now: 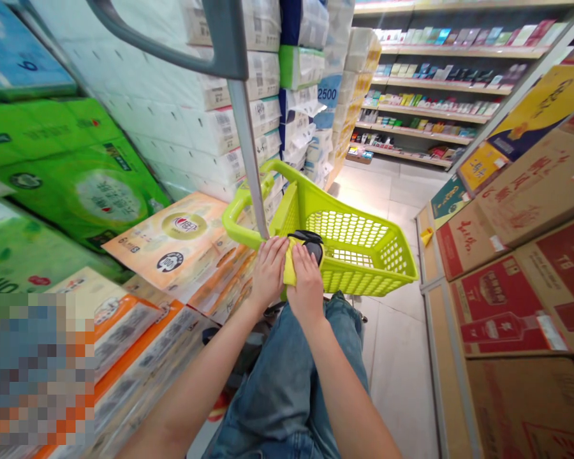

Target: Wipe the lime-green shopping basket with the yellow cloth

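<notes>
A yellow cloth [290, 264] lies between my two hands at the near edge of a lime-green wheeled basket [363, 277]. My right hand [305, 277] is closed on the cloth, with a black object [312, 241] just beyond its fingers. My left hand [270, 264] rests beside the cloth near the basket's rim; its fingers are close together and curl down over the edge, and what they hold is hidden. The basket's grey telescoping handle [249, 140] rises just beyond my left hand.
Stacked white tissue packs [172, 115] and green packages [76, 166] stand on the left, above orange tissue packs [182, 233]. Red and brown cartons [516, 280] line the right side. Beyond the tiled aisle [402, 344] are shelves [435, 83] of small boxes.
</notes>
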A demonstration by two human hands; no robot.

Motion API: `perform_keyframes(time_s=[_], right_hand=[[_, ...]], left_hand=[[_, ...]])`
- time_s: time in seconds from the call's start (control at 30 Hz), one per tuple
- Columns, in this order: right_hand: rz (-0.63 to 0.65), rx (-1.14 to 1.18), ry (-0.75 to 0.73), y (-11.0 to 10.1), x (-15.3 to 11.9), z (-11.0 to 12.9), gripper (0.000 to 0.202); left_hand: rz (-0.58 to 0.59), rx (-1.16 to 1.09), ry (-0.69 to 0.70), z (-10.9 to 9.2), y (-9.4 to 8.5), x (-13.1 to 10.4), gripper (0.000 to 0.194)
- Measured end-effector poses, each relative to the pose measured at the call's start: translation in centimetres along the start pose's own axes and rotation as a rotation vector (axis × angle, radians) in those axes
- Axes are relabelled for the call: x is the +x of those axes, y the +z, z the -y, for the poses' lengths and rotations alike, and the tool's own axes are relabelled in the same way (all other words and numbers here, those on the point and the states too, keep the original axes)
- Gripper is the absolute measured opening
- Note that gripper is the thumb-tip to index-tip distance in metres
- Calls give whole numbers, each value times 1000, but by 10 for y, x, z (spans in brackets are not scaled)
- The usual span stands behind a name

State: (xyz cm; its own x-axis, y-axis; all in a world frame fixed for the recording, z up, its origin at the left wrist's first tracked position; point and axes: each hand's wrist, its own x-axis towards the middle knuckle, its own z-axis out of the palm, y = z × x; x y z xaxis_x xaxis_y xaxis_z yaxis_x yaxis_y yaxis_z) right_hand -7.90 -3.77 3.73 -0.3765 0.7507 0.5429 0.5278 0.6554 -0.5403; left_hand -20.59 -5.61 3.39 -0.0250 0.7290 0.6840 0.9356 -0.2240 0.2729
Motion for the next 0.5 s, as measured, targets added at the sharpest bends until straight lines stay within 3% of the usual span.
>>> perform_keyframes(time_s=[0.13, 0.37, 0.5], right_hand=[[-10, -22, 19, -8, -11, -17, 82], [-106, -148, 200, -45, -53, -103, 86], [-188, -181, 260, -46, -57, -115, 87]], left_hand=[[-22, 2, -12, 0, 1, 0, 46], [-23, 4, -21, -1, 3, -1, 46], [-24, 6, -22, -1, 4, -1, 47]])
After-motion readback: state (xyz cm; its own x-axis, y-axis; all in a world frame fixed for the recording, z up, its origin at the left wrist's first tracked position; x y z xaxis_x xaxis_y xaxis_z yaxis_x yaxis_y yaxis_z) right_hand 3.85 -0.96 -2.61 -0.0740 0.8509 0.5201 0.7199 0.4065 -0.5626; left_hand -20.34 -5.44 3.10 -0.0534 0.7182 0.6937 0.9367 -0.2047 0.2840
